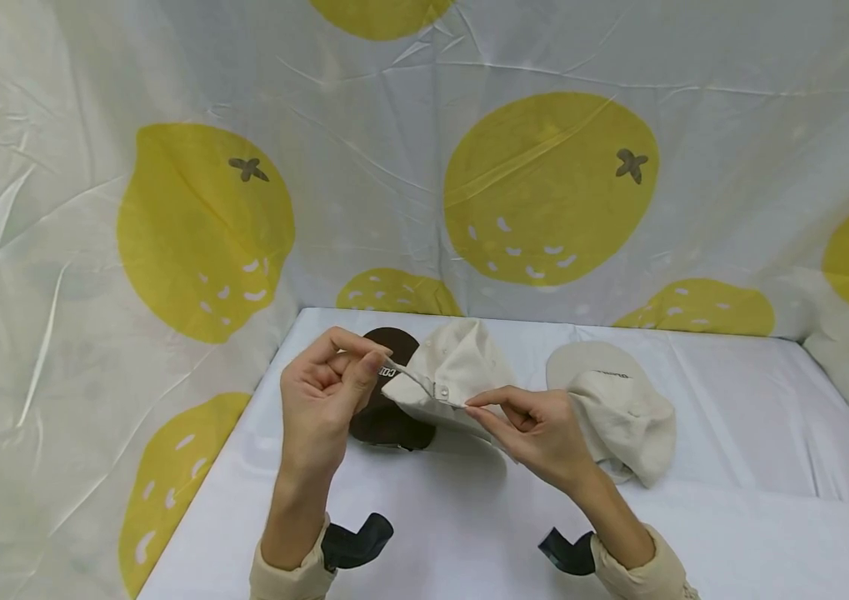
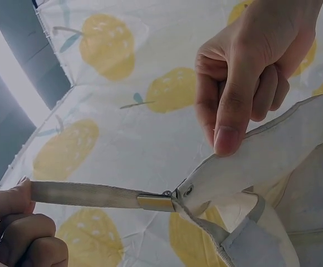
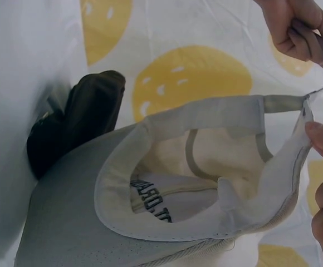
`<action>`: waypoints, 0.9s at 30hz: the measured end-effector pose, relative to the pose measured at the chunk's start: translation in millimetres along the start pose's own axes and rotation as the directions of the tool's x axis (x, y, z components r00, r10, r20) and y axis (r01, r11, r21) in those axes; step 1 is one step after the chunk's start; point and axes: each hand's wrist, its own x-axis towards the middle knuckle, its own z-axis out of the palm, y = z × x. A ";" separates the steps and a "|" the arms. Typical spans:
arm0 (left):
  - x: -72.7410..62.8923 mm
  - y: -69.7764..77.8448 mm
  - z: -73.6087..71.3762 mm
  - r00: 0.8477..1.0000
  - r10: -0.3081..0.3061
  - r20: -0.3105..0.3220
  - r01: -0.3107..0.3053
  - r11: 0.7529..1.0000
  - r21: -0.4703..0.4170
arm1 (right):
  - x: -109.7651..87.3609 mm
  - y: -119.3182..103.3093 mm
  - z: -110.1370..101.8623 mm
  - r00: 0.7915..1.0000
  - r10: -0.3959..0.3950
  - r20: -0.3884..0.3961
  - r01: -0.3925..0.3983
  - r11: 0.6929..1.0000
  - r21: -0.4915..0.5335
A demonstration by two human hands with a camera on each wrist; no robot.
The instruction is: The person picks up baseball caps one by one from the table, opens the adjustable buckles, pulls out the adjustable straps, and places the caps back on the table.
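A cream baseball cap [image 1: 465, 354] is held up over the table between both hands. My left hand [image 1: 322, 396] pinches the free end of its back strap [image 2: 83, 193] between thumb and forefinger. The strap is pulled out straight from a metal buckle [image 2: 156, 202]. My right hand [image 1: 544, 429] pinches the cap's edge close to that buckle, thumb against the fabric. In the right wrist view the cap's opening [image 3: 172, 167] faces the camera, with dark lettering inside and the brim at the lower left.
A dark brown cap [image 1: 390, 425] with light lettering lies behind the held cap, partly hidden by it. To the right lies another cream cap [image 1: 619, 417]. A white cloth covers the table [image 1: 731, 542]; a lemon-print curtain [image 1: 364, 167] hangs behind.
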 end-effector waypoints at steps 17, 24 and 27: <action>-7.1 0.0 13.2 0.992 -0.081 0.093 0.073 0.993 0.089 | 1.6 -0.8 2.5 0.993 -0.105 -0.058 0.103 0.994 -0.036; -8.3 -0.4 18.4 0.986 -0.083 0.145 0.071 0.994 0.088 | 3.3 -2.7 4.5 0.986 -0.142 -0.087 0.140 0.990 -0.022; -8.4 -0.7 19.4 0.984 -0.074 0.161 0.061 0.995 0.084 | 3.7 -3.0 5.3 0.984 -0.148 -0.096 0.148 0.989 -0.007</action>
